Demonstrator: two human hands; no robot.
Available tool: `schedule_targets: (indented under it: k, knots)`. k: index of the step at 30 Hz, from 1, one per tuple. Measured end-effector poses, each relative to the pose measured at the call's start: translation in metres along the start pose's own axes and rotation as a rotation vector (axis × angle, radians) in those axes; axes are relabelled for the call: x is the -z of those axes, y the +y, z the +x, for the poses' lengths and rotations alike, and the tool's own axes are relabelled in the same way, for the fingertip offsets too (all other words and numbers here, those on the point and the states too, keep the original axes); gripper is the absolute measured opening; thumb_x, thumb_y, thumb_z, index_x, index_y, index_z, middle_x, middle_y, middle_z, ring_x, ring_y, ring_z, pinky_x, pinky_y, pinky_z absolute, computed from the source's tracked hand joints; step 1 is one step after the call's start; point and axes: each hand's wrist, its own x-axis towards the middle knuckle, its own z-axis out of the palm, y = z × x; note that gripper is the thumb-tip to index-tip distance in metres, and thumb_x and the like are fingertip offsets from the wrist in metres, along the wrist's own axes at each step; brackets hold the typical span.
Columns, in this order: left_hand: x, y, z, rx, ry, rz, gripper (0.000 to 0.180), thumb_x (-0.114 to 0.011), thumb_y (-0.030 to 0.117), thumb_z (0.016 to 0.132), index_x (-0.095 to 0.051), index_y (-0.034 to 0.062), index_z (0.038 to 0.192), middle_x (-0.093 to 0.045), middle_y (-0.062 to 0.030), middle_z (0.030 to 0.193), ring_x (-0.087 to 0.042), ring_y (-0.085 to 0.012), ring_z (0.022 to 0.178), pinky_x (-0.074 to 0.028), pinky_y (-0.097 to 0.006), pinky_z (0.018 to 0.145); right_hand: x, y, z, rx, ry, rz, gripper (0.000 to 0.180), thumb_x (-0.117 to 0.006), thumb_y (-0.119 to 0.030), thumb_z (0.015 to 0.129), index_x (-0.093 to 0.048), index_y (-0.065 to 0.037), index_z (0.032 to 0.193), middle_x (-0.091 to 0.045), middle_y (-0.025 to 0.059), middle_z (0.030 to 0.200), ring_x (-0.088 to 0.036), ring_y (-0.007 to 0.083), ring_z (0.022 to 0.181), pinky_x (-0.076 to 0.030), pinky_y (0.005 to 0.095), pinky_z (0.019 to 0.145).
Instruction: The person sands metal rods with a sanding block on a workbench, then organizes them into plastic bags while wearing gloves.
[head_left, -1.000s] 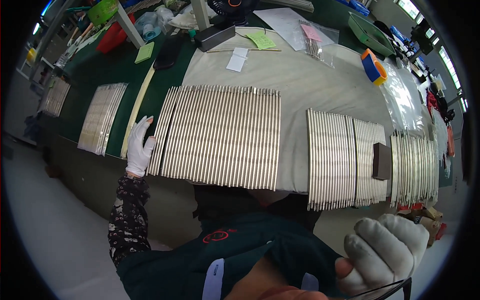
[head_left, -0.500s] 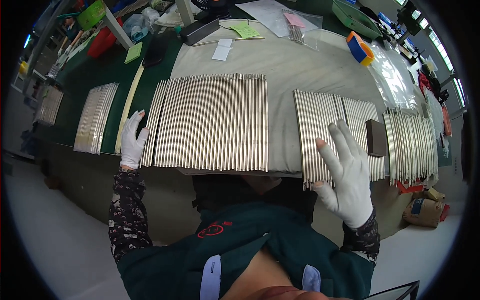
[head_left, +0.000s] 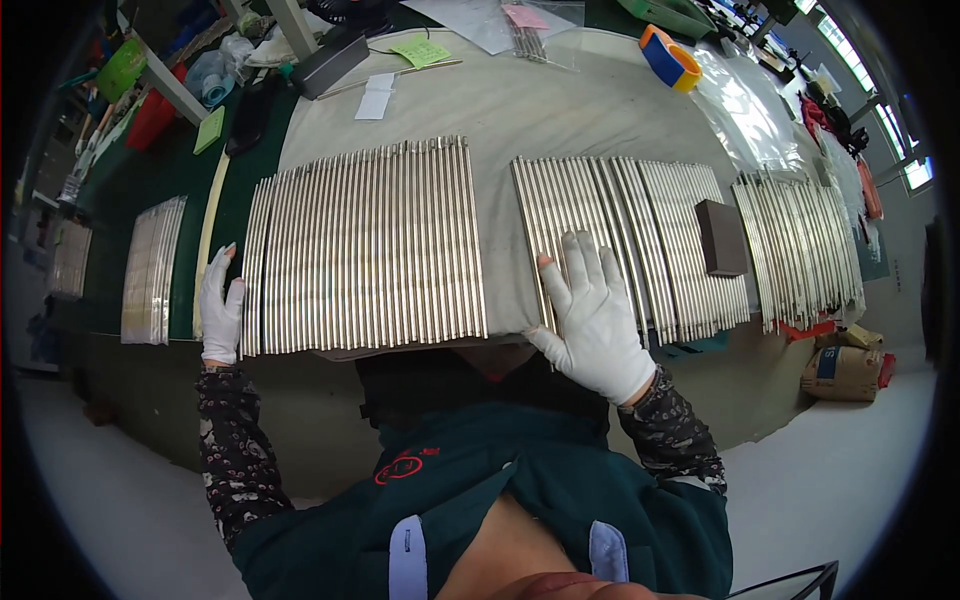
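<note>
A wide row of shiny metal rods [head_left: 370,245] lies side by side on the pale cloth [head_left: 300,130] in the middle. At its left edge rests my left hand [head_left: 222,305], in a white glove with bare fingertips, fingers upright along the outermost rods. My right hand [head_left: 595,335], gloved the same way, lies flat with fingers spread over the near part of a second row of rods [head_left: 560,200]. Narrow gaps split that row into groups. On its right part lies a dark brown block [head_left: 722,238]. My palm hides some rod ends.
Another batch of rods [head_left: 800,250] lies far right. Plastic-wrapped rods [head_left: 152,270] are at the left, beside a pale wooden strip [head_left: 208,230]. Toward the back are a blue-and-orange tape roll [head_left: 670,58], clear plastic bags [head_left: 745,110], a dark box [head_left: 330,65] and green notes [head_left: 420,50].
My right hand has come left and down flat onto the rods, where gaps between groups have shifted. The whole view has swung, so the table's contents appear further left.
</note>
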Motion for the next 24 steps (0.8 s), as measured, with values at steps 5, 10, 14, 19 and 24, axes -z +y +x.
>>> schedule_targets:
  k: [5,10,14,19,24]
  knots:
    - [0.005,0.031,-0.005,-0.042,0.192,0.138,0.05,-0.057,0.014,0.091,-0.043,0.0003,0.137,-0.047,-0.0145,0.14,-0.038,-0.0325,0.135,-0.027,-0.04,0.113,0.022,0.01,-0.023,0.052,0.054,0.157,0.094,-0.064,-0.061,0.071,-0.037,-0.002,0.139,-0.039,0.03,0.135,-0.034,0.0459,0.13,-0.024,0.0576,0.109]
    - [-0.021,0.211,-0.019,-0.388,-0.129,0.043,0.065,-0.07,0.028,0.079,-0.047,0.0006,0.133,-0.048,-0.017,0.137,-0.042,-0.0342,0.131,-0.027,-0.051,0.111,0.029,0.008,-0.053,-0.06,-0.043,0.102,0.105,-0.078,-0.057,0.055,-0.039,-0.006,0.137,-0.039,0.0284,0.135,-0.034,0.0452,0.13,-0.023,0.0596,0.109]
    - [-0.065,0.291,-0.025,-0.621,-0.413,-0.025,0.084,-0.076,0.036,0.07,-0.041,0.0062,0.14,-0.043,-0.0175,0.141,-0.043,-0.036,0.129,-0.024,-0.054,0.11,0.032,0.01,-0.06,-0.146,-0.041,0.084,0.103,-0.082,-0.051,0.053,-0.04,-0.005,0.135,-0.039,0.0277,0.135,-0.035,0.0445,0.13,-0.023,0.0603,0.109]
    - [-0.093,0.322,-0.02,-0.613,-0.51,-0.049,0.086,-0.077,0.041,0.067,-0.042,0.0039,0.137,-0.038,-0.0204,0.142,-0.034,-0.0377,0.134,-0.026,-0.054,0.109,0.022,0.01,-0.066,-0.158,-0.04,0.127,0.099,-0.082,-0.047,0.055,-0.041,-0.004,0.134,-0.039,0.0307,0.135,-0.036,0.0465,0.129,-0.025,0.0585,0.109]
    - [-0.114,0.326,-0.026,-0.658,-0.507,-0.119,0.092,-0.074,0.047,0.069,-0.037,0.0032,0.141,-0.035,-0.0257,0.141,-0.03,-0.0433,0.135,-0.025,-0.055,0.111,0.017,0.001,-0.065,-0.142,-0.028,0.212,0.091,-0.083,-0.036,0.058,-0.043,-0.002,0.132,-0.038,0.0301,0.135,-0.036,0.0482,0.128,-0.027,0.0572,0.109]
